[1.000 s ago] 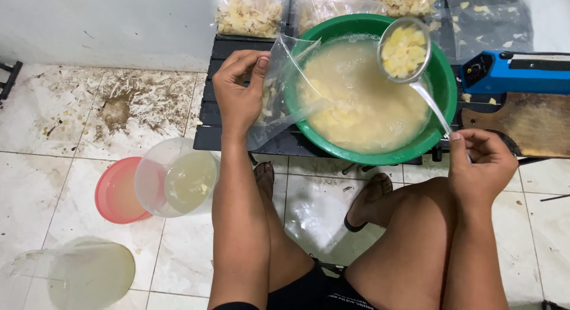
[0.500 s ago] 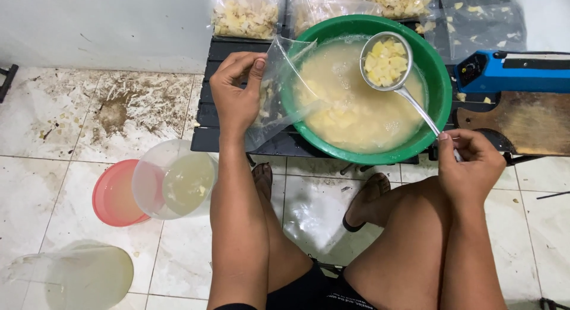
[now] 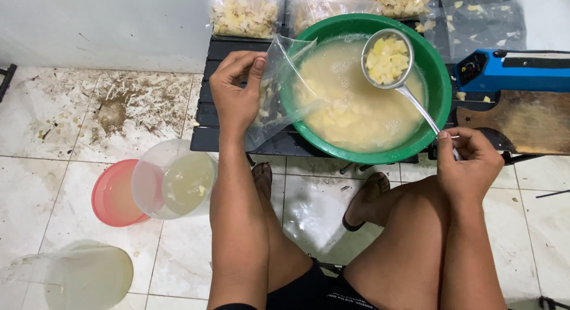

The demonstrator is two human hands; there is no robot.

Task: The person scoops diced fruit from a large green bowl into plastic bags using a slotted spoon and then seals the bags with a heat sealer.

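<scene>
My left hand [image 3: 236, 91] grips a clear plastic bag [image 3: 279, 84] by its mouth, holding it open against the left rim of a green bowl [image 3: 436, 78]. The bowl holds cloudy yellowish liquid with pale chunks in it. My right hand [image 3: 469, 161] holds the handle of a metal strainer ladle [image 3: 389, 59]. The ladle's cup is full of yellow chunks and hangs over the bowl, right of the bag. The bowl stands on a low black slatted table [image 3: 205, 117].
Filled clear bags of pale chunks [image 3: 244, 13] lie behind the bowl. A blue sealing device [image 3: 513, 69] and a wooden board [image 3: 528, 123] are at right. On the tiled floor at left stand a clear container of liquid [image 3: 178, 179], a pink lid [image 3: 113, 194] and another clear container [image 3: 83, 277].
The ladle full of chunks has moved left and lower over the bowl, toward the bag. My right hand has shifted slightly left. My left hand still holds the bag open.
</scene>
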